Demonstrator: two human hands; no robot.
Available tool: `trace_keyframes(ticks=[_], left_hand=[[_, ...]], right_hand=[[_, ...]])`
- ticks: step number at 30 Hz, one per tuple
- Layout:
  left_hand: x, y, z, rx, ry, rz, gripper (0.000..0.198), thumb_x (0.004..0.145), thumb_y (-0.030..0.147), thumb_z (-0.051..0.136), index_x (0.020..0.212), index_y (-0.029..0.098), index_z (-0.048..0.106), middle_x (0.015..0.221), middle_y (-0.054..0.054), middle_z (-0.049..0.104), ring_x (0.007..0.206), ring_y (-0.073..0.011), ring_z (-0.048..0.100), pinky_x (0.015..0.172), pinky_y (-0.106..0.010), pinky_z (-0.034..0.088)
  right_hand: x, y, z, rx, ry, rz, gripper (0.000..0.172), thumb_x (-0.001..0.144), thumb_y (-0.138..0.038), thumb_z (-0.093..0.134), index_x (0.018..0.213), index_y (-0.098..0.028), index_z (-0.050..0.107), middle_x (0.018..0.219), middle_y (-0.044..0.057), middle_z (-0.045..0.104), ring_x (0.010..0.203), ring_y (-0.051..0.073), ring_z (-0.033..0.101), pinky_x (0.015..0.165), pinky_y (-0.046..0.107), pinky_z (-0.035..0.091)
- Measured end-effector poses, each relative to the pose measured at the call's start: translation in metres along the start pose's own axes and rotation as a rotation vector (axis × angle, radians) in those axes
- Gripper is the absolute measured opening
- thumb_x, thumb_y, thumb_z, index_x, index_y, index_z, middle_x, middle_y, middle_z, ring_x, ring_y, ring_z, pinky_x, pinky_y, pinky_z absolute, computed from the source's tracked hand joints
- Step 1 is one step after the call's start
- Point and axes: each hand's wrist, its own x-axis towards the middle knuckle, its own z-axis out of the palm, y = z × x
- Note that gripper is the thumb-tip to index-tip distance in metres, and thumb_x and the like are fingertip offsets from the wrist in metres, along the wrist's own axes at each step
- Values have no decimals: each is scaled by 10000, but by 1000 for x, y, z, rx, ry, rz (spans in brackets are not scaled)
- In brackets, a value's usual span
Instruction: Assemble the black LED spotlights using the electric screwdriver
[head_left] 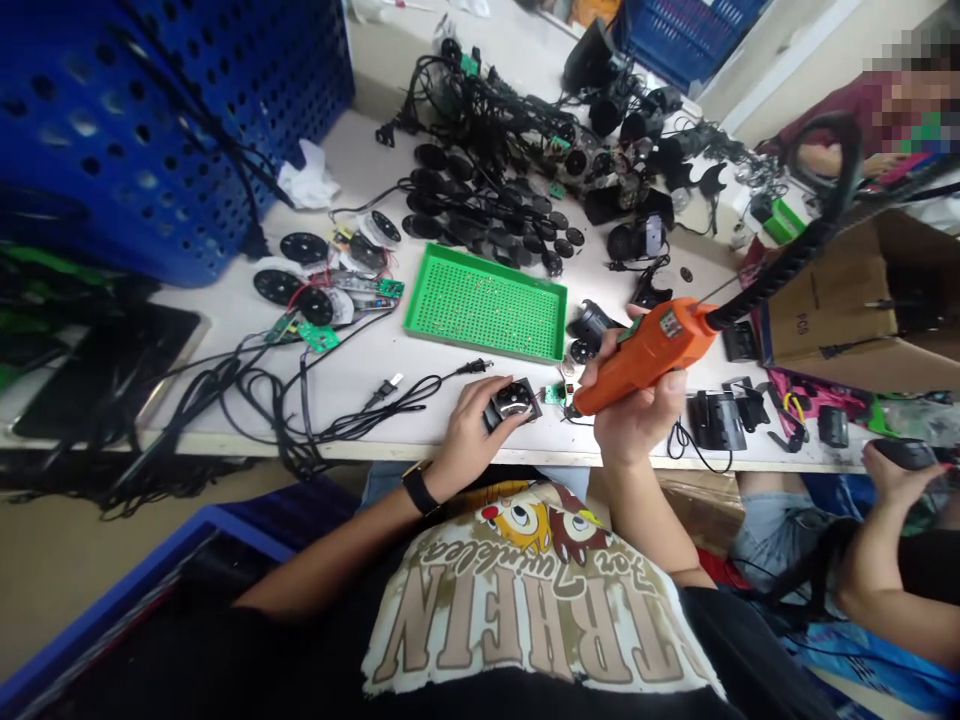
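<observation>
My left hand [478,420] is closed around a small black housing [516,398] with a round part inside, close to the table's front edge. Wrapped in my right hand [637,410] is an orange electric screwdriver [652,355], its tip pointing down and left. A small green circuit board [556,393] lies between the housing and the screwdriver's tip, with thin wires about it. Behind my hands sits a green perforated tray [487,305] holding several tiny screws. Black plastic parts [592,325] lie just beyond the screwdriver.
Blue crates [172,130] stand at the left. Coiled black cables [360,410] and motor assemblies [322,275] lie left of the tray. Piled black parts [495,190] cover the back. A cardboard box [847,310] stands right, where a co-worker's hand [892,475] holds a black part.
</observation>
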Motion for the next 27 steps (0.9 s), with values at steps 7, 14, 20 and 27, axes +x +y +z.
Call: trace_keyframes(ticks=[7, 14, 20, 27], left_hand=[[0, 1, 2, -17, -3, -12, 447, 940, 273, 754, 1360, 230, 606, 1328, -119, 690, 1281, -274, 641, 1114, -510, 540], [0, 6, 0, -60, -33, -59, 448, 943, 306, 756, 1362, 251, 609, 1328, -108, 691, 1285, -273, 634, 1115, -518, 531], [-2, 6, 2, -53, -33, 15, 468, 938, 222, 752, 1376, 234, 589, 1329, -118, 693, 1283, -263, 632, 1112, -515, 531], [-1, 7, 2, -50, -50, 26, 449, 942, 211, 746, 1365, 214, 599, 1355, -130, 700, 1295, -258, 647, 1127, -512, 535]], right_hand=[[-8, -6, -11, 361, -36, 0, 527, 791, -646, 622, 1178, -297, 698, 854, 20, 595, 567, 141, 577, 451, 273, 489], [-20, 3, -7, 298, -248, -2, 496, 768, -580, 793, 1148, -265, 740, 753, -25, 674, 486, 123, 619, 465, 270, 524], [-18, 1, 15, 341, -28, -192, 435, 922, -644, 517, 1055, -282, 719, 632, -22, 676, 551, 202, 696, 558, 380, 597], [-12, 9, 27, 371, -6, -245, 394, 926, -602, 521, 1029, -275, 716, 549, -45, 590, 428, 162, 553, 484, 345, 531]])
